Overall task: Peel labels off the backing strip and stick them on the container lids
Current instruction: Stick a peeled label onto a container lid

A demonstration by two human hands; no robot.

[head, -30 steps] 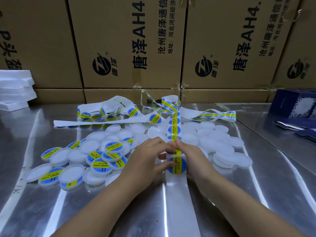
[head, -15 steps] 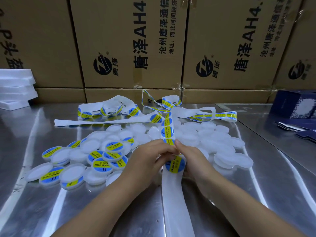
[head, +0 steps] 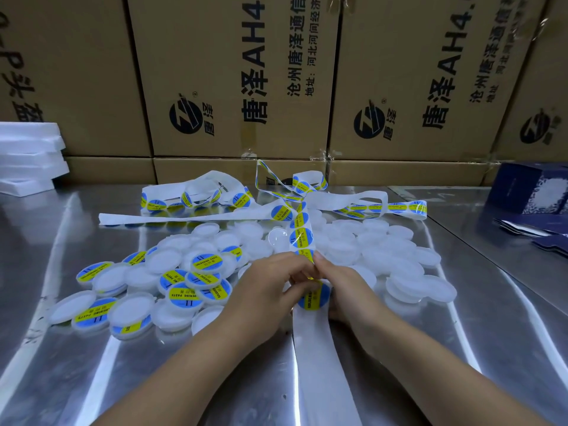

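Observation:
A white backing strip (head: 316, 348) runs from the table's near edge up between my hands and on to a tangle at the back. Round blue-and-yellow labels (head: 300, 235) sit along it. My left hand (head: 267, 290) and my right hand (head: 347, 290) meet over the strip, fingertips pinching it at one label (head: 313, 295) that curls below them. Whether a lid lies under that label is hidden. White round lids (head: 399, 256) are heaped to the right. Labelled lids (head: 196, 287) are piled to the left.
The metal table (head: 491, 333) is shiny. Cardboard boxes (head: 230, 87) wall off the back. White foam trays (head: 27, 158) are stacked at the far left. A dark blue box (head: 534, 189) and flat blue cartons (head: 541, 235) lie at the right.
Both hands have lifted the strip slightly off the table and drawn it toward me. The label between them has tilted and begun to curl away from the backing.

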